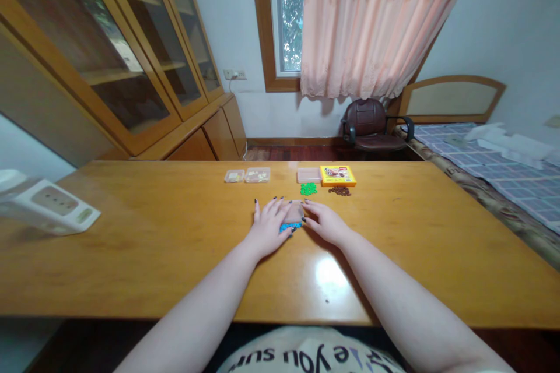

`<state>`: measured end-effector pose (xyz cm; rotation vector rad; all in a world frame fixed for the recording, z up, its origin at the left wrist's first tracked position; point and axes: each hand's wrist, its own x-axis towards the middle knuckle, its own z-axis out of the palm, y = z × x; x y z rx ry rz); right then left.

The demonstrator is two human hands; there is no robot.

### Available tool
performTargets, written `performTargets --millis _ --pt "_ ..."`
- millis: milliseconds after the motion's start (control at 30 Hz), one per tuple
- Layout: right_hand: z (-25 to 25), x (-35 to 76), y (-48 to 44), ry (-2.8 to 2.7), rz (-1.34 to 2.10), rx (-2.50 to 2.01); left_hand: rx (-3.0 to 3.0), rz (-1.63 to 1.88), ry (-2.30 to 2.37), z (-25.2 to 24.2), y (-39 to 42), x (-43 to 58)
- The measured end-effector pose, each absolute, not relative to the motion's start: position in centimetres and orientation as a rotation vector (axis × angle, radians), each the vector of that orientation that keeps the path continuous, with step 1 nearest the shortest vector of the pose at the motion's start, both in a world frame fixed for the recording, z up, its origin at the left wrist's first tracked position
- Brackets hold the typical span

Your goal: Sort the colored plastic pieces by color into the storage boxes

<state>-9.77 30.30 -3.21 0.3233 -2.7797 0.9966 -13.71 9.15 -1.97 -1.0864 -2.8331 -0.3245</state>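
Observation:
A small clear plastic box (pixel 294 213) lies on the wooden table in front of me, with blue pieces (pixel 291 226) showing at its near side. My left hand (pixel 268 227) grips the box from the left, its fingers spread towards the far side and its thumb at the near edge. On the right, my right hand (pixel 326 222) holds the box's far right corner and side between fingers and thumb. Just beyond the box lies a small pile of green pieces (pixel 308 189). Brown pieces (pixel 340 191) are heaped to the right of those.
Behind the piles are a clear plastic lid or tray (pixel 308 175) and a yellow box (pixel 338 175). Two clear containers (pixel 257 175) with pale pieces stand at the far left. A white device (pixel 55 204) is on the table's left end. A chair (pixel 370 122) stands beyond the table.

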Motion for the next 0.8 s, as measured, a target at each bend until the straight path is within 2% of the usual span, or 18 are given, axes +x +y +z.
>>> performTargets --millis 167,333,600,800 --pt "-3.2 -9.9 30.3 -2.814 1.005 0.328 -0.978 -0.442 -3.069 -2.5 6.8 -17.5" --pt "-3.1 -9.7 30.2 -2.842 1.015 0.344 -1.120 -0.475 -3.138 -2.4 5.6 -18.5" --pt "-2.9 -9.6 30.3 -2.876 0.887 0.541 -1.037 -0.107 -3.340 -2.0 5.1 -16.5" --pt "-2.7 -9.6 30.2 -2.912 0.791 0.325 -1.000 0.012 -3.356 -2.0 7.7 -12.8"
